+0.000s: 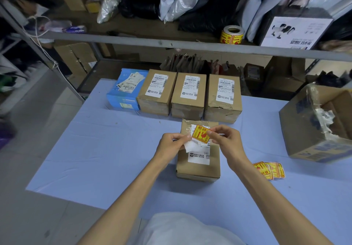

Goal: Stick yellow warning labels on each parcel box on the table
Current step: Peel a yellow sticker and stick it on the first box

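A brown parcel box (198, 166) with a white shipping label sits in the middle of the blue table. Just above it, my right hand (227, 142) pinches a yellow warning label (201, 134) at its right edge. My left hand (172, 144) pinches the white backing paper (191, 144) hanging below the label's left side. Three brown parcel boxes (188, 94) and a blue box (124, 90) stand in a row at the table's far side. A small pile of yellow labels (269, 169) lies right of the near box.
A large open carton (316, 123) stands at the table's right edge. A roll of yellow labels (232, 34) sits on the shelf behind, among bags and boxes. A metal shelf rail (171, 44) runs across above the parcel row. Grey floor lies to the left.
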A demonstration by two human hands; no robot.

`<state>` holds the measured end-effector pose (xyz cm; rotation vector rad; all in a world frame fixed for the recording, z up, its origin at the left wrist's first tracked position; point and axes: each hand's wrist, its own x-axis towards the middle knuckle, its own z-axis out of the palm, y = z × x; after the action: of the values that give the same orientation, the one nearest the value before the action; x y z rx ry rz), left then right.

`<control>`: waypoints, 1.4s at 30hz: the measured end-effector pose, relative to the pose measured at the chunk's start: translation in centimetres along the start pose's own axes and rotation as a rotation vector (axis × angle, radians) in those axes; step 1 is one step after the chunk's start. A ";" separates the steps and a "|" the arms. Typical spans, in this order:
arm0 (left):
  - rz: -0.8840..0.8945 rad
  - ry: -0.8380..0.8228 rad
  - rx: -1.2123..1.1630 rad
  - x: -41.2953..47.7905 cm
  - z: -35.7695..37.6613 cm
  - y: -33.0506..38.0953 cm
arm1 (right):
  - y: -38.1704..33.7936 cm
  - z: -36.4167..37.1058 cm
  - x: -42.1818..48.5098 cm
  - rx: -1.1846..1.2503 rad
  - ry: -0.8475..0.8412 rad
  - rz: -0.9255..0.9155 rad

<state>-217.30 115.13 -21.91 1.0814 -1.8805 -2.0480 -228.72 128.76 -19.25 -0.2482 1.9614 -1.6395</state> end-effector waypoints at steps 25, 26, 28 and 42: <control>0.104 0.063 0.320 -0.6 0.9 1.3 | 0.6 -0.5 -0.3 -0.013 -0.067 0.069; 0.102 0.050 0.312 -0.5 1.0 1.3 | 0.6 -0.5 -0.2 -0.020 -0.074 0.066; 0.084 0.022 0.308 -0.3 1.4 1.2 | 0.6 -0.4 -0.3 -0.043 -0.089 0.061; 0.045 0.012 0.334 0.0 2.2 0.9 | 2.0 0.0 -0.5 -0.173 0.011 0.070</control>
<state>-218.94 116.68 -21.23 1.1029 -2.2745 -1.7386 -227.89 129.44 -20.97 -0.2338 2.0989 -1.4326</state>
